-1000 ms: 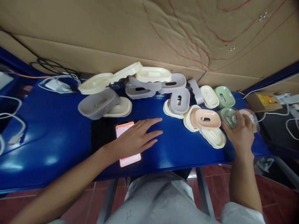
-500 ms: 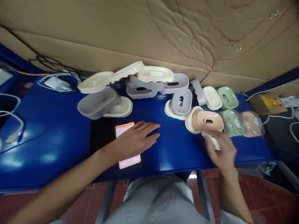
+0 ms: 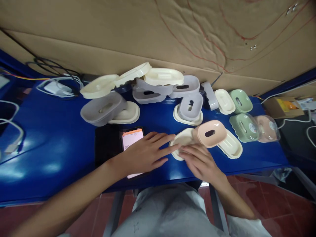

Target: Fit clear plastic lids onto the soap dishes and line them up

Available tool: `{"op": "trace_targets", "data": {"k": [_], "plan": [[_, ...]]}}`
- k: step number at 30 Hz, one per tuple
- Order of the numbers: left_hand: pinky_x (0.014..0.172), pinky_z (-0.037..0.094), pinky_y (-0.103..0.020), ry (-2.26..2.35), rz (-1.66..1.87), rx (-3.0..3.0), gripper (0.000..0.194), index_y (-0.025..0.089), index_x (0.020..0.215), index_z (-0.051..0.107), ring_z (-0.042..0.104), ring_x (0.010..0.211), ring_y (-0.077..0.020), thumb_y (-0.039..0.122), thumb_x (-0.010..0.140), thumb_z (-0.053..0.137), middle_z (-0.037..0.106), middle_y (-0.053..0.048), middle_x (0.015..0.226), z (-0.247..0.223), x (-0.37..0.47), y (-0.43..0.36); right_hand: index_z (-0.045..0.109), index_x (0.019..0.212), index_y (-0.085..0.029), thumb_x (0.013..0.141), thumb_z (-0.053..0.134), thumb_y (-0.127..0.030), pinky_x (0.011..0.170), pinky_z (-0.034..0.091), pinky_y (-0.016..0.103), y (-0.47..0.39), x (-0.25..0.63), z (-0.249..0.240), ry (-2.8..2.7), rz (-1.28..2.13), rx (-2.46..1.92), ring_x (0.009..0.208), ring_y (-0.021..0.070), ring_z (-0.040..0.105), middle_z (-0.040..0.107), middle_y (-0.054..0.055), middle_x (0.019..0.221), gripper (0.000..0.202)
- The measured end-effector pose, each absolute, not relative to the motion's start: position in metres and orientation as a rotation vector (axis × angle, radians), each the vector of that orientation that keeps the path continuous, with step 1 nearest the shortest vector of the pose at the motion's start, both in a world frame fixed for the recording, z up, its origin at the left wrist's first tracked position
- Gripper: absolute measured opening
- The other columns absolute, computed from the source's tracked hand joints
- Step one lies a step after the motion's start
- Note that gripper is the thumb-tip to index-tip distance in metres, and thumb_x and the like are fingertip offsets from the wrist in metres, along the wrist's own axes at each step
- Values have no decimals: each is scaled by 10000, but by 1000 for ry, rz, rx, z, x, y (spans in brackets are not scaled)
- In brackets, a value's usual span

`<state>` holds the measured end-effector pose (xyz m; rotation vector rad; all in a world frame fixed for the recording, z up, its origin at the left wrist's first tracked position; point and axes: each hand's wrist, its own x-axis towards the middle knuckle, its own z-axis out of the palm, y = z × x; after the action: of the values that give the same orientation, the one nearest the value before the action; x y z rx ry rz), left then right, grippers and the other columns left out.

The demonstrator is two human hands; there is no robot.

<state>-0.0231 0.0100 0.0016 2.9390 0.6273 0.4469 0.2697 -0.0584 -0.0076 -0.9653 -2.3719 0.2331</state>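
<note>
Hands (image 3: 172, 156) flat on cream tray (image 3: 182, 140)

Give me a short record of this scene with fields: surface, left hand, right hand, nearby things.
surface: blue table
left hand: left hand lies flat over a phone, fingertips at the cream tray
right hand: right hand touches the cream tray, open
nearby things: pink soap dish partly on the cream tray; grey and cream dishes piled behind; two wrapped dishes at right
</note>
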Motion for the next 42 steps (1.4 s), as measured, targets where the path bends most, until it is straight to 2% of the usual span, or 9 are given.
{"op": "trace_targets", "data": {"k": [6, 11, 13, 16, 19, 21, 27, 36, 42], "plan": [[1132, 501, -526, 620, 336, 2818, 470, 231, 1388, 667, 631, 1362, -354, 434, 984, 797, 587, -164, 1595, -4, -21, 11, 672, 1411, -324, 941, 720, -164, 1052, 562, 566, -74, 307, -16, -2039, -86, -1324, 1220, 339, 723, 755, 89, 1290, 498], [1158, 487, -619, 769, 367, 2878, 494, 167, 1194, 719, 658, 1317, -405, 557, 920, 848, 634, -207, 1528, -5, -29, 19, 591, 1489, -288, 997, 686, -295, 1207, 430, 690, -82, 338, -21, -2180, -9, -1531, 1450, 402, 595, 641, 138, 1517, 501], [1113, 537, -600, 834, 373, 2863, 464, 160, 1236, 705, 681, 1287, -404, 496, 944, 837, 646, -216, 1505, -7, -32, 21, 599, 1484, -302, 1021, 660, -245, 1235, 394, 675, -79, 335, -20, -2220, -42, -1538, 1424, 369, 621, 668, 121, 1481, 471], [1079, 599, -525, 877, 448, 2754, 592, 179, 1495, 564, 662, 1355, -379, 393, 994, 795, 615, -211, 1537, -11, -32, 22, 633, 1449, -307, 1036, 670, -175, 1259, 350, 622, -69, 313, -13, -2298, -89, -1449, 1250, 291, 716, 756, 83, 1300, 436], [1067, 632, -497, 886, 497, 2658, 798, 224, 1684, 322, 614, 1446, -369, 404, 1031, 744, 463, -228, 1681, -16, -30, 20, 637, 1454, -274, 1048, 695, -208, 1231, 393, 563, -52, 285, -4, -2457, -53, -1253, 1229, 267, 720, 787, 79, 1260, 415], [1078, 630, -537, 876, 529, 2667, 828, 232, 1711, 261, 591, 1473, -393, 414, 1045, 719, 420, -252, 1705, -17, -28, 20, 635, 1466, -255, 1068, 665, -214, 1186, 451, 510, -37, 271, 1, -2569, -34, -1114, 1298, 259, 694, 787, 80, 1307, 401], [1122, 597, -604, 868, 500, 2827, 554, 196, 1553, 461, 585, 1479, -415, 312, 1061, 688, 486, -275, 1651, -6, -31, 25, 647, 1482, -211, 1111, 579, -206, 1198, 490, 447, 6, 250, 1, -2779, -19, -755, 1417, 231, 632, 749, 74, 1432, 377], [1073, 641, -520, 950, 484, 2935, 614, 185, 1559, 493, 691, 1358, -383, 406, 1038, 732, 489, -264, 1670, -5, -38, 28, 640, 1474, -201, 1096, 626, -210, 1208, 480, 425, 22, 252, -12, -2647, 150, -706, 1369, 219, 669, 775, 72, 1382, 379], [938, 699, -456, 972, 456, 2900, 495, 220, 1510, 551, 714, 1335, -365, 436, 1079, 662, 461, -248, 1700, -9, -39, 27, 644, 1464, -204, 1080, 677, -271, 1271, 412, 452, 24, 260, -14, -2636, 179, -708, 1422, 227, 642, 755, 73, 1431, 391]]}}
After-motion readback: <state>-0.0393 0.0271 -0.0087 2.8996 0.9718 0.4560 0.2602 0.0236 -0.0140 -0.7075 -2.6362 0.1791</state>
